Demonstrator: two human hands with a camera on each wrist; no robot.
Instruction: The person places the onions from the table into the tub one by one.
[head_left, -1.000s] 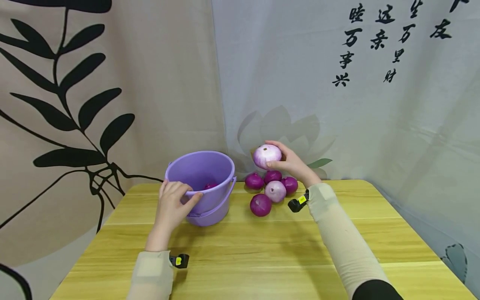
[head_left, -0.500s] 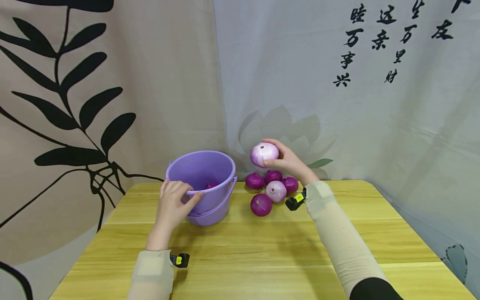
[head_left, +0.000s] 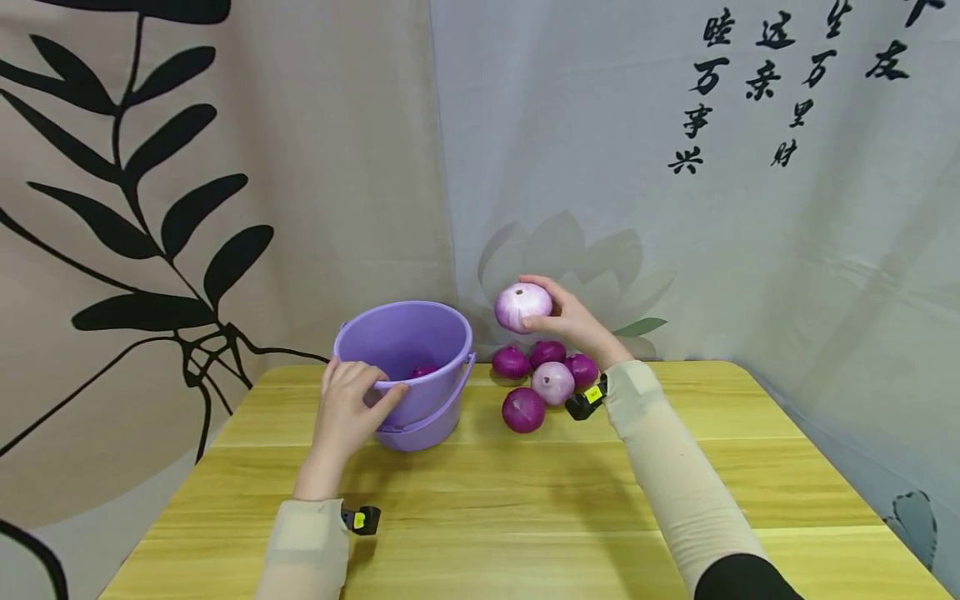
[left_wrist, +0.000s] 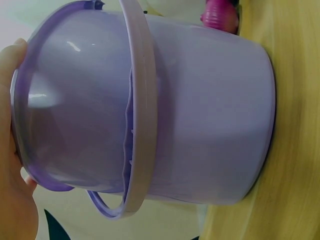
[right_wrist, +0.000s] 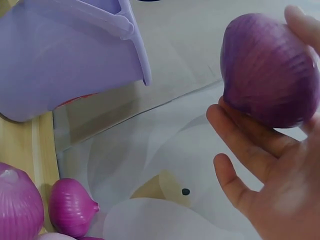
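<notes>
My right hand (head_left: 568,321) holds a pale purple onion (head_left: 519,307) in the air, above the other onions and right of the bucket. In the right wrist view the fingers and thumb grip this onion (right_wrist: 270,70) from the side and below. My left hand (head_left: 343,406) grips the near left rim of a purple bucket (head_left: 426,429), thumb outside and fingers over the edge. The left wrist view shows the bucket (left_wrist: 210,110) upright, its handle hanging down along the side. Inside lies a dark purple onion (head_left: 422,371), partly hidden by the rim.
Right of the bucket several onions sit grouped on the wooden table (head_left: 480,517): a pale one (head_left: 552,382), a dark one (head_left: 523,410) in front, others behind. A printed cloth backdrop (head_left: 352,167) hangs just past the table's far edge.
My right hand has moved slowly left toward the bucket and slightly up, carrying the pale onion. The left hand and the bucket have stayed in place.
</notes>
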